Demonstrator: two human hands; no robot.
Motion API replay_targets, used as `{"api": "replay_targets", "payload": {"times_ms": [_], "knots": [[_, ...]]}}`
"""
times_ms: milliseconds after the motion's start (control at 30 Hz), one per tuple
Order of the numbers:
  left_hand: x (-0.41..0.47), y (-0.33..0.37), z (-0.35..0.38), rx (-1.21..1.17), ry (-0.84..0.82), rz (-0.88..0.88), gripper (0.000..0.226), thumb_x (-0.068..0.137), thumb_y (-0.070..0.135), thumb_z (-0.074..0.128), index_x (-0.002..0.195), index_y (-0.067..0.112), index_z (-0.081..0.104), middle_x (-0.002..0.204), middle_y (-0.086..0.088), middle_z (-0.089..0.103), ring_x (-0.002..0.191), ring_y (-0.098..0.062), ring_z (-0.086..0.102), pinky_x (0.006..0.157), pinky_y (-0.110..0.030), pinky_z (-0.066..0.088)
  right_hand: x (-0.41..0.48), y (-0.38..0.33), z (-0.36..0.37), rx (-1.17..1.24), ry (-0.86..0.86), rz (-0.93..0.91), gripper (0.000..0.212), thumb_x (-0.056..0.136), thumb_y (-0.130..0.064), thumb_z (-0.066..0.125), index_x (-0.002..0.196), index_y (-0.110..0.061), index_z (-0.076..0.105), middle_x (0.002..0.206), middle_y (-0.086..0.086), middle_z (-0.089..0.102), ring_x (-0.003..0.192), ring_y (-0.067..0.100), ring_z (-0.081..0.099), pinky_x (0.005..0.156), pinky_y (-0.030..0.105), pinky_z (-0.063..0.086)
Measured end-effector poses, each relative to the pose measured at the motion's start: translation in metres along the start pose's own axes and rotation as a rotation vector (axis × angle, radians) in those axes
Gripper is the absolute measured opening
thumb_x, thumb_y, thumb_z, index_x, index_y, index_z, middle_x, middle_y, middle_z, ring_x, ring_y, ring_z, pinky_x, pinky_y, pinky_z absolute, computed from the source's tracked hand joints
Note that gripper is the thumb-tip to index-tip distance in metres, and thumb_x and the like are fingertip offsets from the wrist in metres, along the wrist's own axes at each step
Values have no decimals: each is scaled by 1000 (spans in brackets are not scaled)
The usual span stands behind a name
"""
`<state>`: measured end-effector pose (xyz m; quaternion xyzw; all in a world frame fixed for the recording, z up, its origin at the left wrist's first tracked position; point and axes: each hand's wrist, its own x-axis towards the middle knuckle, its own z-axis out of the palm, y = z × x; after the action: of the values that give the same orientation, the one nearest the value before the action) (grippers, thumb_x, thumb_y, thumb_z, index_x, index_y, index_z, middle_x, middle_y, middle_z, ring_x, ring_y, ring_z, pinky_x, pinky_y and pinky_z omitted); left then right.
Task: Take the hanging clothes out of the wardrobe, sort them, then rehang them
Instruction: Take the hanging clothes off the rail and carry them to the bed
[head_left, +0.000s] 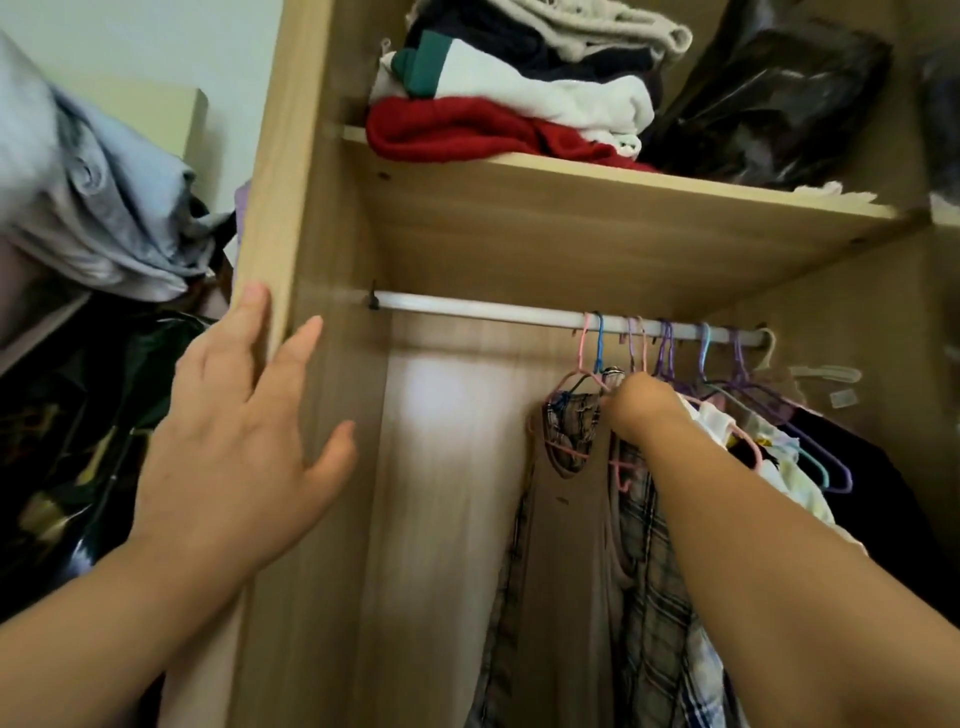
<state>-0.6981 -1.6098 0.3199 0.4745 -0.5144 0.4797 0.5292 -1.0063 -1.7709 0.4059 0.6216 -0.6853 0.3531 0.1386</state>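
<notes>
Clothes: checked and cream hanging garments (649, 597) on pink, blue and purple plastic hangers (831, 470) are bunched at the right end of the white wardrobe rail (467, 306).
Left hand (244, 441): spread open, laid against the pale wooden side panel (311, 208).
Right hand (641, 408): pushed among the hangers; whether anything is grasped cannot be told.

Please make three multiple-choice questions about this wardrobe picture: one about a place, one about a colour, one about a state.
1. Where on the rail do the hangers hang? A) left end B) whole length C) right part
2. What colour is the lowest folded garment on the shelf? A) red B) yellow C) blue
3. How is the left hand? A) open, at the side panel B) fist C) pinching cloth
Answers: 1 C, every hook sits toward the right; 2 A, it is plainly red; 3 A, fingers straight and spread.
</notes>
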Motion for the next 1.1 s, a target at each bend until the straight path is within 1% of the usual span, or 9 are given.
{"api": "replay_targets", "payload": {"times_ms": [100, 200, 300, 433, 667, 867, 967, 1033, 1100], "knots": [[0, 2, -3, 10, -36, -6, 74, 74, 49, 48, 137, 9, 45, 151, -20, 25, 130, -42, 32, 106, -50, 30, 7, -2, 5, -28, 12, 15, 12, 91, -6, 48, 91, -5, 59, 99, 18, 63, 83, 32, 55, 68, 36, 43], [-1, 2, -5, 22, -45, -20, 74, 72, 43, 56, 137, 10, 46, 151, -19, 24, 129, -41, 33, 104, -50, 33, 10, -5, 8, 7, 45, 37, 12, 90, -6, 47, 78, -7, 52, 79, 14, 58, 74, 30, 52, 65, 36, 43], [-2, 2, -4, 40, -52, -15, 73, 72, 42, 57, 136, 9, 47, 151, -20, 24, 129, -42, 34, 104, -50, 34, 12, -8, -1, 47, 77, 61, 17, 93, -10, 46, 78, -5, 51, 68, 11, 49, 68, 29, 51, 61, 37, 42], [-2, 2, -5, 39, -67, -25, 72, 73, 42, 56, 136, 9, 48, 152, -19, 23, 129, -42, 34, 103, -50, 35, 8, -3, -20, 113, 187, 45, 17, 94, -13, 46, 85, -3, 56, 82, 17, 55, 81, 34, 56, 64, 34, 43], [-1, 2, -7, 34, -83, 4, 71, 73, 41, 56, 135, 8, 49, 151, -22, 23, 131, -44, 32, 105, -51, 32, -41, 34, -34, 136, 263, -128, 28, 96, -29, 48, 100, -9, 67, 87, 16, 65, 82, 34, 58, 64, 30, 38], [-13, 25, -10, -7, -130, 69, 71, 72, 48, 45, 136, 17, 47, 148, -20, 33, 139, -41, 23, 106, -60, 24, -118, 81, -38, 142, 261, -176, 23, 93, -30, 55, 99, -14, 71, 97, 12, 71, 91, 32, 63, 71, 33, 44], [-30, 54, 0, -242, -266, 193, 70, 74, 49, 44, 139, 21, 44, 150, -10, 34, 142, -30, 21, 110, -52, 22, -161, 101, -44, 77, 226, -168, 21, 93, -30, 56, 99, -18, 71, 98, 5, 71, 92, 27, 63, 67, 28, 37], [-43, 70, 12, -369, -444, 234, 72, 80, 50, 47, 145, 25, 32, 156, -3, 24, 145, -23, 13, 114, -42, 15, -191, 110, -47, -15, 208, -166, 20, 92, -33, 56, 98, -21, 71, 95, 1, 72, 88, 24, 64, 64, 27, 34], [-58, 81, 29, -450, -618, 212, 75, 85, 50, 49, 150, 29, 17, 159, 5, 10, 146, -16, 4, 115, -39, 11, -221, 115, -51, -77, 184, -161, 18, 90, -35, 56, 97, -25, 70, 91, -3, 72, 81, 21, 65, 61, 28, 37]]}}
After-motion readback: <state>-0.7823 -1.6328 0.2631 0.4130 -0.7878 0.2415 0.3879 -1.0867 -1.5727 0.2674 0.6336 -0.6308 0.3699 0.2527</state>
